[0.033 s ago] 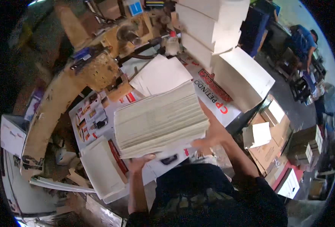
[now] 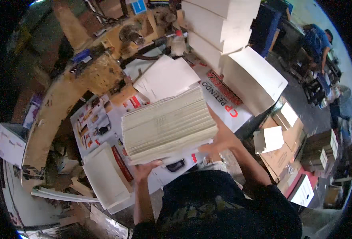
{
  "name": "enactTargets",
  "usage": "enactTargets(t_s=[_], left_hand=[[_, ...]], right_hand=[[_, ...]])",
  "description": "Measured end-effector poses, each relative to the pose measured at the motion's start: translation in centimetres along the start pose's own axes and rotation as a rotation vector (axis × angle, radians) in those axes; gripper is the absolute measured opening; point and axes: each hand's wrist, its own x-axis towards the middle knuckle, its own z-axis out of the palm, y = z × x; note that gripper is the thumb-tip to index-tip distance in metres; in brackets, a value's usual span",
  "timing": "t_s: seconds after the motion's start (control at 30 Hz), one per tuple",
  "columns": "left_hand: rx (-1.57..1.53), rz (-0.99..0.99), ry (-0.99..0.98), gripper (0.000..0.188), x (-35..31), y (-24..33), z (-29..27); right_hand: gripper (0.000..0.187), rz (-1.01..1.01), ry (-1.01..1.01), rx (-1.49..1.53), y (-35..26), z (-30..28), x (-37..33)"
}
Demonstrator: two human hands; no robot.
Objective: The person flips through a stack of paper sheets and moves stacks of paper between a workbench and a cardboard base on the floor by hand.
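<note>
The person wears a dark, nearly black short-sleeved shirt with a faded yellowish-green print across the chest, too blurred to make out. The sleeves end above the elbows, so both forearms are bare. The left hand and the right hand are bare too, with no gloves. No watch or ring can be made out.

Two hands, one held paper stack, one phone, four white stacks at one o'clock.
</note>
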Motion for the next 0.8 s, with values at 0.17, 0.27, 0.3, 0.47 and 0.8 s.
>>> enactTargets(t_s=[0.17, 0.27, 0.3, 0.47, 0.8], left_hand=[[0.163, -0.313, -0.185, 0.071, -0.8, -1.6, 0.6], [-0.190, -0.250, -0.009, 0.079, -2.2, -0.9, 2.6], [0.259, -0.215, -0.002, 0.080, -2.6, -1.9, 3.3], [-0.066, -0.375, -0.038, 0.079, -3.2, -3.9, 1.9], [0.080, -0.441, 0.092, 0.040, 0.0, 5.9, 5.7]], right_hand=[[0.120, -0.017, -0.002, -0.400, 4.7, -0.4, -0.9], [0.109, -0.095, -0.027, -0.027, 4.9, 0.3, -1.4], [0.104, -0.177, 0.152, -0.005, 5.2, 1.9, -1.3], [0.086, -0.019, 0.260, 0.357, 6.0, 2.2, 0.0], [0.071, 0.252, 0.210, -0.072, 4.4, 1.1, 1.0]])
